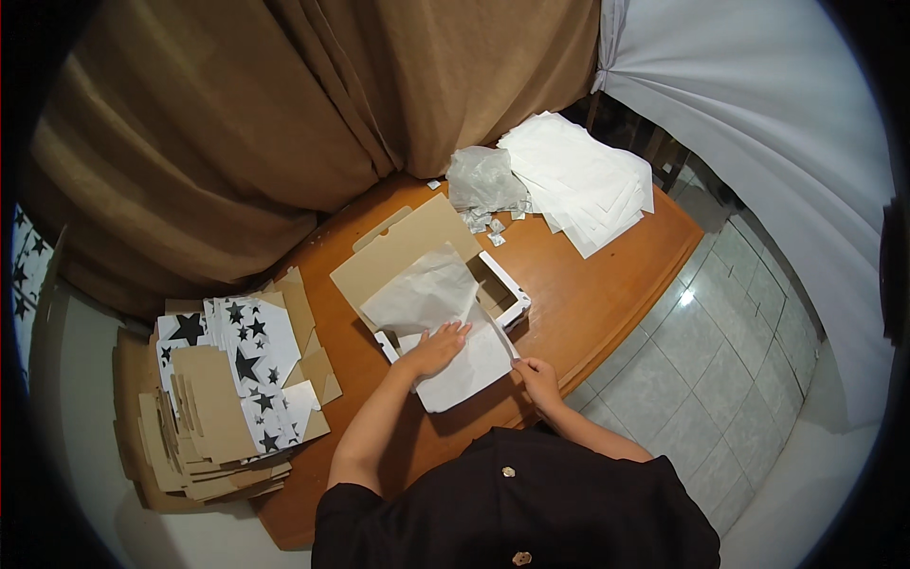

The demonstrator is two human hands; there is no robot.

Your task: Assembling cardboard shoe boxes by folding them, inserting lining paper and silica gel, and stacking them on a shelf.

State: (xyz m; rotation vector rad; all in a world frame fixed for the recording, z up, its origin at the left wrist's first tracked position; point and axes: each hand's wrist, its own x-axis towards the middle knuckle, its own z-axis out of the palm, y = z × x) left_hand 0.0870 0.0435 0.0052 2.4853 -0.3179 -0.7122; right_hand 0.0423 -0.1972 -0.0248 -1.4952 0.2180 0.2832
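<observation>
An open cardboard box point(408, 228), brown inside and white outside, stands mid-table with its lid raised at the back. A thin white sheet of paper point(474, 368) lies over it, one part leaning up against the lid and the rest hanging over the near side. Flat on this sheet rests my left hand point(438, 351), fingers spread toward the right. My right hand point(538, 383) is closed at the sheet's right edge, pinching it between thumb and finger. Paper covers most of the box's inside; only its right end shows.
At left, flattened cardboard boxes point(204, 403), some white with black stars, are piled up. Loose white sheets point(578, 180) lie at the far right beside a clear plastic bag point(483, 177) and several small packets point(496, 238). Brown curtain point(227, 123) hangs behind the wooden table point(597, 294).
</observation>
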